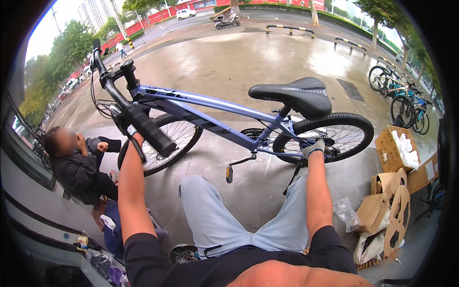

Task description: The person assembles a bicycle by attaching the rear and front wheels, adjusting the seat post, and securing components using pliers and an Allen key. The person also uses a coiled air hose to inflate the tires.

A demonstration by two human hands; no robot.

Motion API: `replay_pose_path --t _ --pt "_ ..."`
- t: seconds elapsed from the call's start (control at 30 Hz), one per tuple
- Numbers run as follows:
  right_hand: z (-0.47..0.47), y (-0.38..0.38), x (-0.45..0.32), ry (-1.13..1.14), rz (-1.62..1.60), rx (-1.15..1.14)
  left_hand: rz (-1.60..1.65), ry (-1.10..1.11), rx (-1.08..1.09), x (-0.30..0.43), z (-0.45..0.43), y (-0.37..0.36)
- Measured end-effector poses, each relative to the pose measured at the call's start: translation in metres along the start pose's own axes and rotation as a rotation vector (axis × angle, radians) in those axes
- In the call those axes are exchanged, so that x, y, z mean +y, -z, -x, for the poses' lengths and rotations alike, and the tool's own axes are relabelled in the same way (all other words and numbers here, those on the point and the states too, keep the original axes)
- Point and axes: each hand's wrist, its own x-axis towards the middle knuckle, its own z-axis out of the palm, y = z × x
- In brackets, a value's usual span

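Observation:
A blue bicycle [215,123] stands across the floor before me, its handlebar [122,97] at the left and its black saddle [294,95] at the right. In a grey glove, my right hand [314,147] grips the rear of the frame beside the rear wheel [353,134]. My left hand [133,132] reaches in behind the handlebar grip, near the front wheel [183,134]. Most of it is hidden there, so its hold cannot be made out. The kickstand [294,176] is down, and a pedal [229,174] hangs on the near side.
Close on my left sits a person [80,161] in dark clothes. Cardboard boxes [387,158], torn cardboard [396,211] and a clear plastic bag [347,214] lie to the right. A container of tools [184,254] is by my leg. Parked bicycles [403,97] stand farther off.

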Motion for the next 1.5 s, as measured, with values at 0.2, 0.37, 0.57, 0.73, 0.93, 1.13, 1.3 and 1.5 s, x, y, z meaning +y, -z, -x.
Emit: replay_pose_path --t 0.2,0.37,0.57,0.73,0.93,1.13,1.3,1.5 --pt "0.028 0.009 -0.004 0.001 -0.016 0.005 0.195 -0.137 -0.152 0.010 -0.021 0.033" --pt "0.020 0.015 -0.007 0.041 -0.028 -0.040 0.201 -0.272 -0.263 0.012 -0.041 0.044" --pt "0.012 0.037 -0.027 0.219 -0.015 -0.014 0.276 -0.390 -0.310 0.025 -0.071 0.021" --pt "0.065 0.048 0.007 0.510 0.004 -0.051 0.178 -0.406 -0.309 0.029 -0.075 0.004" --pt "0.148 0.016 0.124 0.735 0.047 -0.221 0.119 -0.475 -0.299 0.033 -0.090 -0.018" --pt "0.180 -0.018 0.252 0.987 0.400 -0.487 0.392 -0.504 -0.238 0.033 -0.132 -0.073" --pt "0.178 -0.025 0.311 0.864 0.594 -0.672 0.246 -0.605 -0.239 0.070 -0.104 -0.078" --pt "0.159 -0.053 0.353 0.798 0.752 -0.793 0.246 -0.532 -0.358 0.120 -0.052 -0.041"
